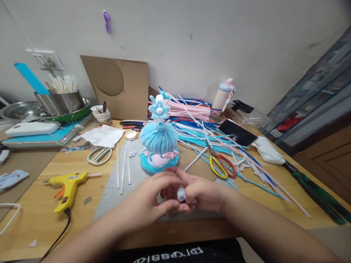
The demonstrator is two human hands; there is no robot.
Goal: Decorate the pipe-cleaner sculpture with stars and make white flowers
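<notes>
My right hand [204,190] is closed around a small pale fuzzy roll [181,194], which looks like coiled pipe cleaner; its lower part is hidden by my fingers. My left hand [156,193] curves beside it, with a gap between thumb and fingers, and its fingertips meet my right hand. Just behind both hands stands a light-blue pipe-cleaner figure [159,137]. It has a pleated skirt, a flower with a white centre, and a round blue base with pink parts. All of this is over a grey cutting mat [109,202].
A yellow glue gun [68,186] lies left, its cord running forward. Clear glue sticks [123,168] and pale green scissors [99,156] lie nearer the middle. Red-and-yellow scissors [222,166], loose pipe cleaners [192,109], a phone [238,132] and green-handled pliers [315,193] are on the right.
</notes>
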